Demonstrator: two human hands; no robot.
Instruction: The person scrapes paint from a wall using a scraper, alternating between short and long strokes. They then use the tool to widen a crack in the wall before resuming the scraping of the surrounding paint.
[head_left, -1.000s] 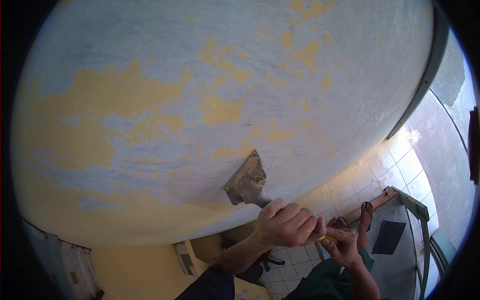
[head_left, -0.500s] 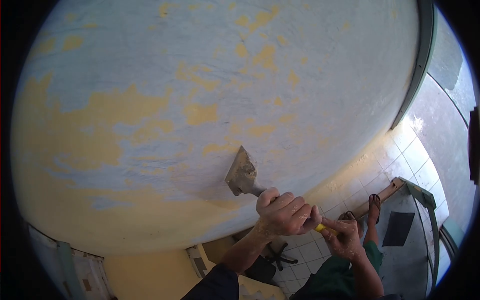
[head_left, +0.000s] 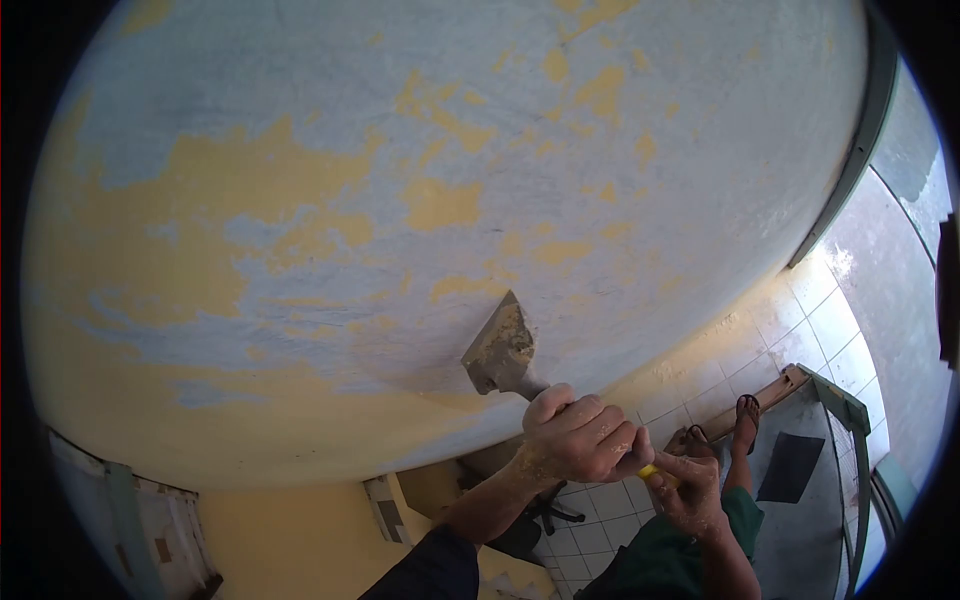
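Light is brightest at right; fisheye bows lines; corners blacken.

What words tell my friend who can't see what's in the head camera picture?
A dusty bare left hand and bare right hand together grip a wide, stained metal scraper held up to a big wall, patchy yellow and bluish-grey. Lower down are feet in dark sandals and white square floor tiles.

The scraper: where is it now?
In the head view, the scraper is just below and right of centre, at the wall, in the grip of the left hand and right hand.
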